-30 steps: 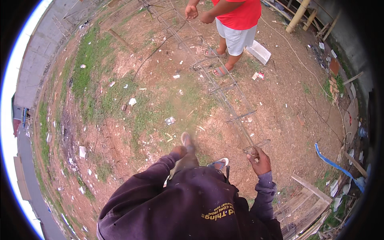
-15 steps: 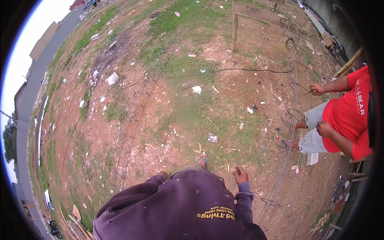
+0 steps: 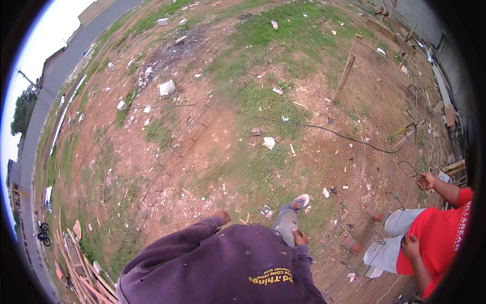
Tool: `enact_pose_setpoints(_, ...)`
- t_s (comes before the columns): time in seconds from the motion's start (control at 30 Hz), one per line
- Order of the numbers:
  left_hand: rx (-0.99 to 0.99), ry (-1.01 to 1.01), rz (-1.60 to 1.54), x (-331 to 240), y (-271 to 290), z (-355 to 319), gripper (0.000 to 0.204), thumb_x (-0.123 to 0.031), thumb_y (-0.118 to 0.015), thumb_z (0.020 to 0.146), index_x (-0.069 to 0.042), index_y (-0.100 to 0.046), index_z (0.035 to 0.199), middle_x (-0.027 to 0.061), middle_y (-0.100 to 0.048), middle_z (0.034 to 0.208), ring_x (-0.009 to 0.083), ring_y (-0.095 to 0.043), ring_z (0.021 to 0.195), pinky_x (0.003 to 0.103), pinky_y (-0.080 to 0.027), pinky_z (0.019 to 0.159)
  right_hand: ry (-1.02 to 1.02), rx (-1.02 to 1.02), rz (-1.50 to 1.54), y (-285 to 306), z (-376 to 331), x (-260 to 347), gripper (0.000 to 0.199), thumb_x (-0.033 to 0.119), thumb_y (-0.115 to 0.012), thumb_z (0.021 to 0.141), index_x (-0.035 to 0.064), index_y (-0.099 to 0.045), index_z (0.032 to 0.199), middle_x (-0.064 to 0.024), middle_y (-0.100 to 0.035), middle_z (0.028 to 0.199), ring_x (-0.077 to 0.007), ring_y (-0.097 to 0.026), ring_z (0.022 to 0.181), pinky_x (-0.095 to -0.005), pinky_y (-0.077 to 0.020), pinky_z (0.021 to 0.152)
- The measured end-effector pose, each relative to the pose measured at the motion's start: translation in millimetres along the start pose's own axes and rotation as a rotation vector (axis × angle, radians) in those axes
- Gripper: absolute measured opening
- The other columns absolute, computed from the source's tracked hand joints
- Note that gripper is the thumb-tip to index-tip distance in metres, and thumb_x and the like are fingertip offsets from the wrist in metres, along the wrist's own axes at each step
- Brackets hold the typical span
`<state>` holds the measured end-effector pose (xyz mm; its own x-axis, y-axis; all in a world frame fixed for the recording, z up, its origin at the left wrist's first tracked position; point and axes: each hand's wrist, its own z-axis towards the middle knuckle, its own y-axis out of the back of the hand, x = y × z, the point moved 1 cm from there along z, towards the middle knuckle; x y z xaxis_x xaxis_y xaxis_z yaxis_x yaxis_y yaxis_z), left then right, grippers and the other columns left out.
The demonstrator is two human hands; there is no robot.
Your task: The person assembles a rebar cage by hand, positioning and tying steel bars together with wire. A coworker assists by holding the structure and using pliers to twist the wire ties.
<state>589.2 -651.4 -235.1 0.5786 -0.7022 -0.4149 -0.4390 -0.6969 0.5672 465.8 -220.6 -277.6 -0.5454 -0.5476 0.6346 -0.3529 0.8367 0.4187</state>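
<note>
My left hand point(image 3: 221, 217) hangs in front of my purple sleeve, low over the ground; its fingers are too small and blurred to make out. Beside my grey trouser leg is my right hand point(image 3: 300, 237), fingers apart, with nothing seen in it. My foot in a flip-flop point(image 3: 302, 200) is out ahead on the grass. To the right, a rebar cage point(image 3: 380, 219) of long thin bars and bent stirrups runs along the ground. A co-worker in a red shirt point(image 3: 439, 238) stands beside it, one hand point(image 3: 426, 181) raised near a stirrup.
A dark cable point(image 3: 349, 136) crosses the ground ahead. A wooden post point(image 3: 346, 76) stands at the far right, near a wall. White blocks point(image 3: 167, 88) and scattered litter lie on the dirt and grass. Loose wooden strips point(image 3: 83, 268) are piled at the lower left.
My foot has swung forward, and my right hand has come in beside my leg. My view has turned, so the co-worker and the rebar now appear lower and farther right.
</note>
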Motion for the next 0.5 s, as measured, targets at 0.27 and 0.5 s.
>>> enact_pose_setpoints(0.27, -0.011, 0.433, -0.507, -96, 32, 86, 0.031, -0.03, -0.063, 0.08, -0.006, -0.07, 0.1, 0.0149, -0.07, 0.094, 0.0267, -0.067, 0.087, 0.037, -0.052, 0.08, -0.201, 0.223, 0.022, 125, 159, 126, 0.049, 0.04, -0.067, 0.084, 0.005, -0.061, 0.118, -0.0123, -0.066, 0.104, -0.0221, -0.065, 0.088, -0.038, -0.0525, 0.067)
enact_pose_setpoints(0.5, -0.316, 0.22, -0.588, -241, 87, 192, 0.04, -0.042, -0.064, 0.083, -0.005, -0.071, 0.097, 0.0135, -0.07, 0.087, 0.0218, -0.066, 0.079, 0.037, -0.051, 0.074, 0.034, 0.16, -0.096, 221, 305, 246, 0.047, 0.034, -0.065, 0.086, 0.0014, -0.059, 0.119, -0.0113, -0.067, 0.091, -0.0187, -0.064, 0.066, -0.0304, -0.0513, 0.047)
